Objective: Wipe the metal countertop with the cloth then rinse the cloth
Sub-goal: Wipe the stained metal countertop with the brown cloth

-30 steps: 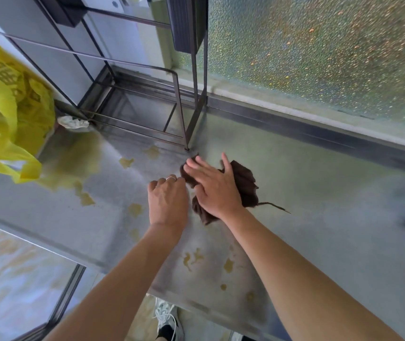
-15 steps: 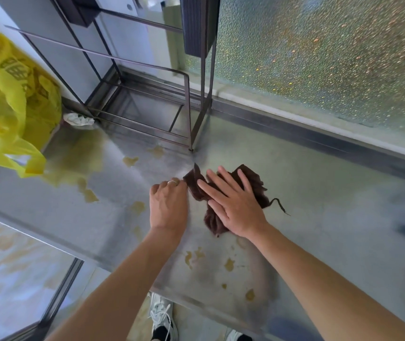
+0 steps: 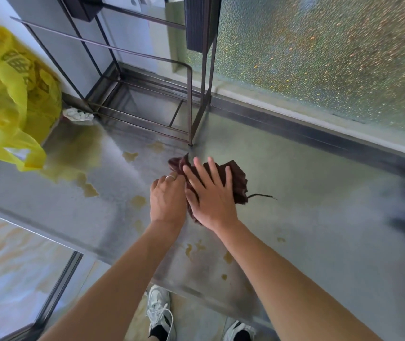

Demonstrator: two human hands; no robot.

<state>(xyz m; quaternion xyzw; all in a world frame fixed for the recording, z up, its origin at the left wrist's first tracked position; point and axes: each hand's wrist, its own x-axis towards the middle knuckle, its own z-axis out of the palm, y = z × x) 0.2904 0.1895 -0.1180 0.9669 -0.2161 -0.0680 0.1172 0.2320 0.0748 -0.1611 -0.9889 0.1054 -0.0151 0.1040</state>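
R hand flat on cloth (L hand pinching edge)

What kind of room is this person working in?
Probably a kitchen or utility corner: a stained metal countertop with yellowish spills, an empty dark wire rack standing on it, and a pebbled frosted glass window behind. A yellow plastic bag hangs at the left.

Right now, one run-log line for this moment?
stage: wiping | right hand flat on cloth | left hand pinching cloth edge | countertop stains remain
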